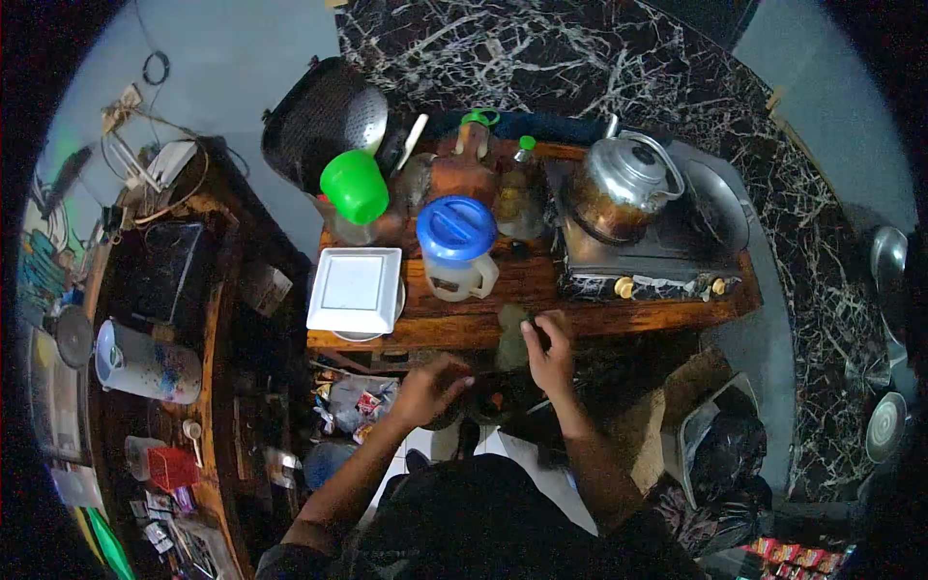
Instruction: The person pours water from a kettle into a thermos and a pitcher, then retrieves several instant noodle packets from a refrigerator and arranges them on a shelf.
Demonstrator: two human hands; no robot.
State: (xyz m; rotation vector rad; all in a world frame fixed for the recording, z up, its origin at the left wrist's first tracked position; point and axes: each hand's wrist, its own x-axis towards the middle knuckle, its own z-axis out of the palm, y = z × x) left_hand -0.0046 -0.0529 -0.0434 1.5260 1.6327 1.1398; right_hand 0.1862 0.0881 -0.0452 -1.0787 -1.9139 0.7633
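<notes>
My right hand (551, 356) is near the front edge of the wooden table (445, 333), with its fingers curled. Just left of its fingertips is a pale greenish, see-through thing (512, 333), too blurred to name; whether the fingers grip it is unclear. My left hand (433, 390) hangs in front of the same edge, fingers bent, thumb apart, with nothing visible in it. Beyond the hands stands a clear pitcher (449, 278) with a blue lid (457, 228). White square plates (355, 290) lie stacked to its left.
A metal kettle (626, 184) sits on the stove (648, 261) at the right. Behind the plates are a green cup (355, 187) and a black basket (314, 121). Bottles (467, 169) stand behind the pitcher. A side shelf (217, 387) is at left, black bags (725, 454) at lower right.
</notes>
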